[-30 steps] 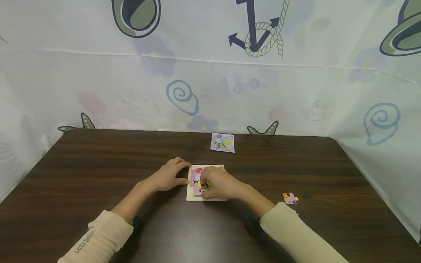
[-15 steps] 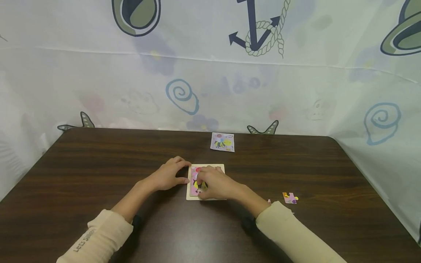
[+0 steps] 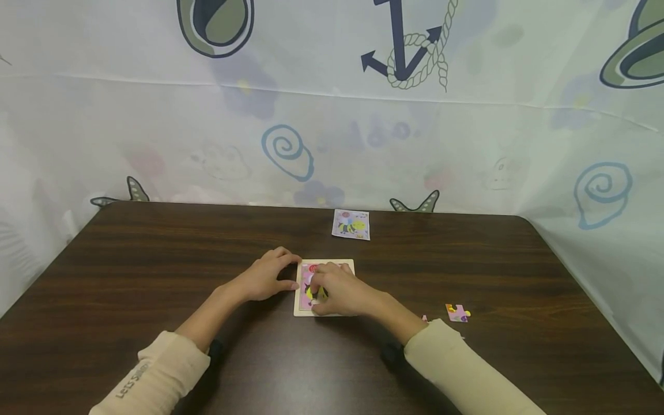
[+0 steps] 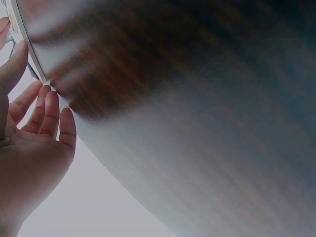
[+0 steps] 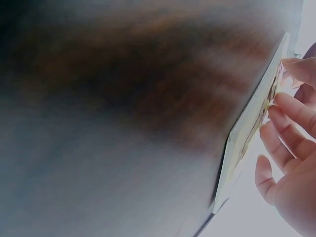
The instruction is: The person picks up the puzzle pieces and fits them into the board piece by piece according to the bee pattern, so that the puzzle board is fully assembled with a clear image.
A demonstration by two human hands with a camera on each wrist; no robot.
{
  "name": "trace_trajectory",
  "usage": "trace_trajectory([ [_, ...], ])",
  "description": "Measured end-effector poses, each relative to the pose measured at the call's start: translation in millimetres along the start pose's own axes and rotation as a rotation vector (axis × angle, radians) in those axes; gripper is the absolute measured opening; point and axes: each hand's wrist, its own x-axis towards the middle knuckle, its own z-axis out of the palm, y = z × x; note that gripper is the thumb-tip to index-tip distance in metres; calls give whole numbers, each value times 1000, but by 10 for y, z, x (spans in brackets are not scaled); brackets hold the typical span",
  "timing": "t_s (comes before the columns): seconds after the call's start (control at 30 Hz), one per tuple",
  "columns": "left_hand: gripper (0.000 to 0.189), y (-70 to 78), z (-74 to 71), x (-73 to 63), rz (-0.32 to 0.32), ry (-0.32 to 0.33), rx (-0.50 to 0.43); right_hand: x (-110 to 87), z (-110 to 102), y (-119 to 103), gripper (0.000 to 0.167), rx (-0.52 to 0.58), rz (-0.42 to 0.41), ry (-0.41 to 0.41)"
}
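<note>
A square puzzle tray (image 3: 306,314) with a pale rim lies on the dark table, holding pink and yellow bee-picture pieces (image 3: 306,275). At its left side, my left hand (image 3: 266,278) touches the edge, thumb and forefinger spread and the other fingers relaxed. My right hand (image 3: 346,291) is over the tray, its thumb and curled fingers on a puzzle piece (image 3: 306,302) in the lower left, covering the tray's right half. The right wrist view has the right fingertips (image 5: 277,98) right at the pieces, close above the tray's surface.
A loose pink puzzle piece (image 3: 458,313) lies to the right, beyond the right forearm. Bits of other pieces peek out beside the right sleeve (image 3: 451,357). A square bee picture card (image 3: 351,225) lies near the far edge, before a patterned curtain (image 3: 467,144).
My right hand has shifted slightly left with the puzzle piece, which now lines up against the tray's left rim. Over the last half second both hands have stayed nearly still.
</note>
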Motion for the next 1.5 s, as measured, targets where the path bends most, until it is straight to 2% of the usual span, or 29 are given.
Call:
trace_trajectory([
  [0.83, 47, 10, -28, 2, -2, 5, 5, -32, -53, 24, 26, 35, -20, 7],
  [1.27, 48, 31, -35, -2, -19, -3, -2, -23, -59, 20, 24, 2, -23, -3],
  [1.5, 49, 16, -26, 4, -14, -5, -3, -23, -58, 17, 25, -9, 5, -33],
])
